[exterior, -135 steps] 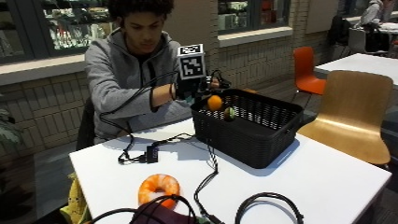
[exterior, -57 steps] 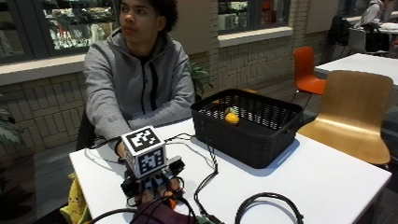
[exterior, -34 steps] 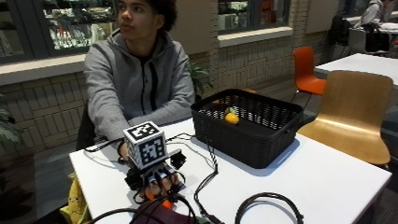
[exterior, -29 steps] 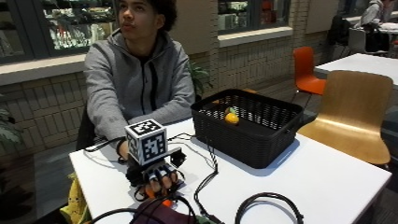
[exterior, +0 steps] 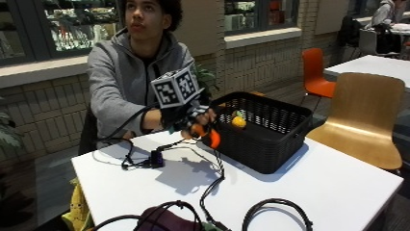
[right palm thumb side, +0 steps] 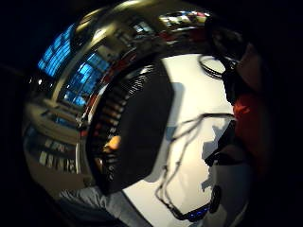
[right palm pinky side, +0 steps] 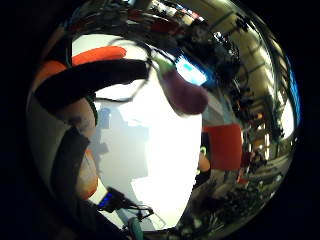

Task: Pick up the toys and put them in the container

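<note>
My gloved right hand (exterior: 183, 118) grips an orange ring toy (exterior: 209, 137) in the air above the white table (exterior: 333, 183), just beside the near-left corner of the black mesh basket (exterior: 282, 144). A small orange fruit toy (exterior: 238, 121) lies inside the basket. The little finger side palm view shows the ring (right palm pinky side: 95, 55) against my palm and a purple eggplant toy (right palm pinky side: 185, 92) lying on the table. In the thumb side palm view the basket (right palm thumb side: 137, 127) is close, with the orange fruit toy (right palm thumb side: 113, 142) inside. The eggplant toy (exterior: 166, 219) sits at the table's front edge.
Black cables (exterior: 214, 178) trail from my hand across the table to a small black box (exterior: 156, 159), and a cable loop (exterior: 275, 211) lies near the front edge. A wooden chair (exterior: 365, 115) stands right of the table. Something yellow (exterior: 73, 211) sits below the table's left corner.
My hand took hold of the orange ring at the front of the table, lifted it and carried it back and right to the basket's side.
</note>
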`<action>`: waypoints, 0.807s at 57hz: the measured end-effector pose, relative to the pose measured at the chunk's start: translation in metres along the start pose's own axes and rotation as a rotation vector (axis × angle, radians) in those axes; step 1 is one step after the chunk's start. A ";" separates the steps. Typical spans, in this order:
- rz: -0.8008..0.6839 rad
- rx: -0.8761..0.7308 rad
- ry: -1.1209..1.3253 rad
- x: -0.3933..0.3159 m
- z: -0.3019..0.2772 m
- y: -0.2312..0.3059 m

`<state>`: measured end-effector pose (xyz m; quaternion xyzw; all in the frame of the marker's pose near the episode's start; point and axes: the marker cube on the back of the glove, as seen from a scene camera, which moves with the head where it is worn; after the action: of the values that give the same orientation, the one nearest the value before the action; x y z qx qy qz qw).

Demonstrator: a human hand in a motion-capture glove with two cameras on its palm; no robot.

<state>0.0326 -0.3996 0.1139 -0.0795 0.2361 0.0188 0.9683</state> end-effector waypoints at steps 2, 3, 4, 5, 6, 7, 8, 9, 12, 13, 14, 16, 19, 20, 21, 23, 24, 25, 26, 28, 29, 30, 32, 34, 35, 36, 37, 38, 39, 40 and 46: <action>-0.047 0.006 -0.013 -0.018 -0.005 -0.004; -0.070 0.007 -0.021 -0.027 -0.007 -0.005; -0.091 0.007 -0.030 -0.036 -0.008 -0.007; -0.113 0.005 -0.041 -0.046 -0.010 -0.008; -0.134 0.002 -0.051 -0.055 -0.011 -0.010; -0.154 -0.002 -0.061 -0.064 -0.011 -0.011; -0.172 -0.007 -0.071 -0.073 -0.012 -0.011; -0.190 -0.012 -0.082 -0.082 -0.011 -0.011; -0.236 -0.031 -0.112 -0.109 -0.009 -0.010; -0.249 -0.039 -0.115 -0.116 -0.007 -0.009; -0.261 -0.048 -0.115 -0.122 -0.006 -0.009; -0.285 -0.066 -0.109 -0.134 -0.004 -0.009; -0.308 -0.085 -0.097 -0.149 0.001 -0.009; -0.313 -0.090 -0.092 -0.154 0.003 -0.010; -0.318 -0.094 -0.086 -0.158 0.005 -0.011; -0.328 -0.099 -0.073 -0.164 0.009 -0.012; -0.334 -0.102 -0.066 -0.165 0.011 -0.012; -0.338 -0.105 -0.059 -0.167 0.012 -0.012; -0.341 -0.109 -0.052 -0.167 0.014 -0.013; -0.342 -0.117 -0.027 -0.166 0.016 -0.014; -0.340 -0.119 -0.008 -0.166 0.018 -0.014; -0.338 -0.123 0.010 -0.165 0.019 -0.014; -0.342 -0.142 0.027 -0.164 0.021 -0.013; -0.353 -0.177 0.022 -0.163 0.023 -0.011; -0.355 -0.195 0.017 -0.162 0.023 -0.011; -0.356 -0.210 0.008 -0.161 0.023 -0.010; -0.358 -0.222 -0.005 -0.159 0.022 -0.009; -0.360 -0.229 -0.022 -0.157 0.020 -0.008; -0.362 -0.233 -0.042 -0.156 0.019 -0.007; -0.362 -0.231 -0.062 -0.154 0.017 -0.006; -0.319 -0.187 -0.117 -0.135 0.003 -0.006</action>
<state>-0.0851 -0.4049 0.1798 -0.2044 0.1611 -0.1085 0.9594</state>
